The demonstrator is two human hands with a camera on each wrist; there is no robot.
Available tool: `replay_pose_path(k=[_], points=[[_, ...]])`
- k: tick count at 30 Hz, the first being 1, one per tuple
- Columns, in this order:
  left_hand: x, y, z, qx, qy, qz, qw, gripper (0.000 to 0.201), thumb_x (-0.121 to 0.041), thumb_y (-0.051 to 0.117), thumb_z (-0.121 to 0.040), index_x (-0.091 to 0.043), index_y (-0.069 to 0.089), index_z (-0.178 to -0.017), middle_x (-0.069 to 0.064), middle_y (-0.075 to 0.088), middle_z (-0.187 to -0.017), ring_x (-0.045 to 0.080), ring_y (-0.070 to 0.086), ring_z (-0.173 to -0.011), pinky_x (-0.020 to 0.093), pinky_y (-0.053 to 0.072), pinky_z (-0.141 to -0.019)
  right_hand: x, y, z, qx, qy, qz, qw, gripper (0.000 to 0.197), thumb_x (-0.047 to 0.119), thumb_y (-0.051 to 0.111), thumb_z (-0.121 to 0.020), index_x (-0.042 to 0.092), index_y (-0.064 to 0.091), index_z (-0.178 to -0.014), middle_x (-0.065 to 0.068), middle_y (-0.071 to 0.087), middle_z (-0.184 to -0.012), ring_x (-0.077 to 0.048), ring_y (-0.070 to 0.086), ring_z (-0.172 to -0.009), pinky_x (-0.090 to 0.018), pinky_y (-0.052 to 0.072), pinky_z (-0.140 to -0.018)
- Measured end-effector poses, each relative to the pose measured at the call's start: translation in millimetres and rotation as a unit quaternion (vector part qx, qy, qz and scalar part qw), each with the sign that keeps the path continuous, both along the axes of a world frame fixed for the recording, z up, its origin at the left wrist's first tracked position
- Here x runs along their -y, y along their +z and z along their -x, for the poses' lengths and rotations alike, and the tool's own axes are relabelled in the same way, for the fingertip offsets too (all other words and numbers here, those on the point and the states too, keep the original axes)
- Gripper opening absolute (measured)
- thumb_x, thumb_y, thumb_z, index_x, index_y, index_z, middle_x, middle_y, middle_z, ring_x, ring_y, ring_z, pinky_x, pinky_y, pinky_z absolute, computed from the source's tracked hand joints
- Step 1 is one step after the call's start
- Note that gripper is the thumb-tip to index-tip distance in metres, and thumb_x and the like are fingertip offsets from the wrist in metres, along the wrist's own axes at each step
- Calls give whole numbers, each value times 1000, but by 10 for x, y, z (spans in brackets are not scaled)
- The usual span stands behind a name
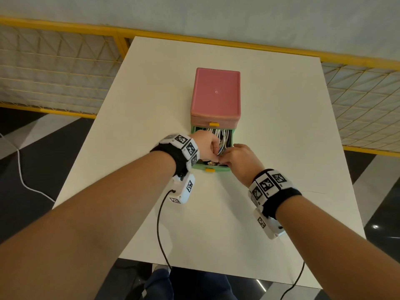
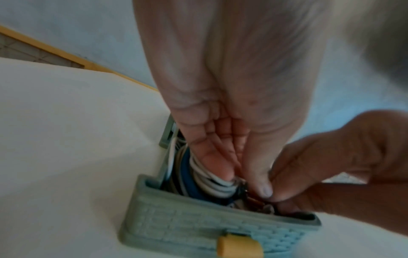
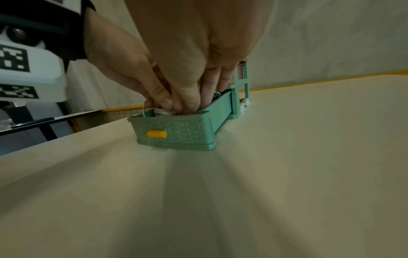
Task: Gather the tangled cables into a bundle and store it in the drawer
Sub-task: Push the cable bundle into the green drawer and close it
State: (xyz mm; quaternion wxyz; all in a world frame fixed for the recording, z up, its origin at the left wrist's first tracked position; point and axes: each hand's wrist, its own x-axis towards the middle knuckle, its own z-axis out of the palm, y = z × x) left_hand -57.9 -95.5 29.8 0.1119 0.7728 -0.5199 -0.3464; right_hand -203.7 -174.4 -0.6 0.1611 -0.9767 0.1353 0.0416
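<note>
The green drawer [image 1: 216, 169] is pulled out from under the pink drawer unit [image 1: 216, 94]. Inside it lies the cable bundle [image 1: 220, 137], coils of white and blue cable [image 2: 212, 188]. My left hand [image 1: 207, 148] reaches in from the left, and its fingertips and thumb [image 2: 245, 183] pinch the white loops at the drawer's front. My right hand [image 1: 236, 158] reaches in from the right, its curled fingers [image 2: 287, 171] meeting the left thumb on the cable ends. In the right wrist view both hands [image 3: 194, 103] dip behind the drawer front [image 3: 183, 134], which hides the fingertips.
The unit stands mid-way along a white table [image 1: 216, 224]. A yellow handle [image 3: 156, 134] sits on the drawer front and another on the closed pink drawer [image 1: 213, 124]. Yellow mesh railing [image 1: 54, 72] runs behind the table. Black sensor leads [image 1: 160, 224] hang from my wrists.
</note>
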Motion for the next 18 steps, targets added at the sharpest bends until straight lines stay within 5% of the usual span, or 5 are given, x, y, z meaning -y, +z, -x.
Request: replay_pose_path(k=[4,9,14,16,18], points=[[59,-3,58,51,-31,-21,998,40,-7,81,-71,-21,44,-63,-10,47,-64,16,50,-67,25,45,-63,0,53,7,-15,-22,-31,999,25,10,52,-90,20,72,-100,-4,71,-103,-26,58,-97,-29,43,-80],[39,-52,84,72,-32,-16,997,39,-3,78,-72,-19,44,-63,-8,46,-67,19,52,-76,26,38,-57,-170,4,175,18,30,-3,999,29,9,59,-88,8,64,-116,-6,65,-119,-29,59,-108,-36,37,-106],[-20,268,-140,45,45,140,988,4,-10,70,-85,-8,67,-87,2,62,-92,15,57,-81,28,49,-79,-173,-120,110,48,13,41,998,32,-2,80,-63,9,74,-93,-4,74,-92,-26,70,-79,-29,57,-69],[-3,418,-269,117,104,252,955,8,-10,59,-93,-9,64,-99,3,57,-103,18,57,-92,31,47,-85,-187,-132,106,54,21,47,997,38,-4,82,-57,9,75,-93,-5,75,-92,-24,72,-80,-31,58,-71],[49,474,-353,162,75,226,958,36,-1,49,-95,-11,58,-129,6,53,-131,22,52,-119,34,43,-102,-208,-133,129,62,33,71,995,43,-4,81,-52,9,75,-93,-5,76,-93,-21,72,-82,-32,57,-77]])
